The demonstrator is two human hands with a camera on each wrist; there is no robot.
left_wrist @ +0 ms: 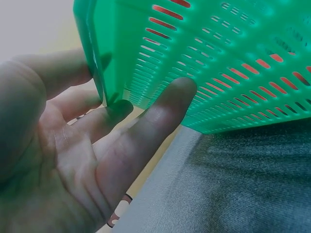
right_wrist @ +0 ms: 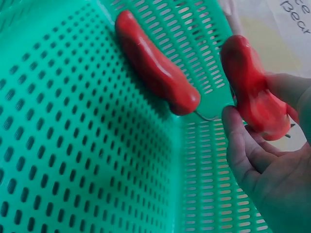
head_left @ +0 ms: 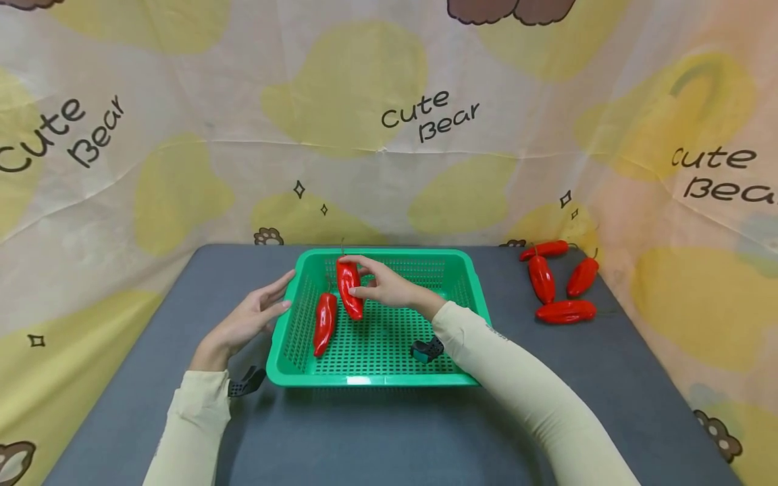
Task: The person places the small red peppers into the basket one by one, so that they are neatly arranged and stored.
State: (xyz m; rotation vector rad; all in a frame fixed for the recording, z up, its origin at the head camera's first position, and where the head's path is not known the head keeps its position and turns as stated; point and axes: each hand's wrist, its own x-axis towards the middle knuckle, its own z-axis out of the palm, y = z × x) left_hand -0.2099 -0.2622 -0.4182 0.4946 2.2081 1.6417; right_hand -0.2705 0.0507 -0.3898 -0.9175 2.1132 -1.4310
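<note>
Head view: we see the right hand pinching a long, glossy red pepper inside the green perforated plastic basket; the left hand, fingers loosely extended, touches the basket's left side. We judge this a placing step, next calling for release, though we cannot tell whether the pepper meets the basket's floor.

right hand pinches red pepper (glossy) over green basket left hand touches.
</note>
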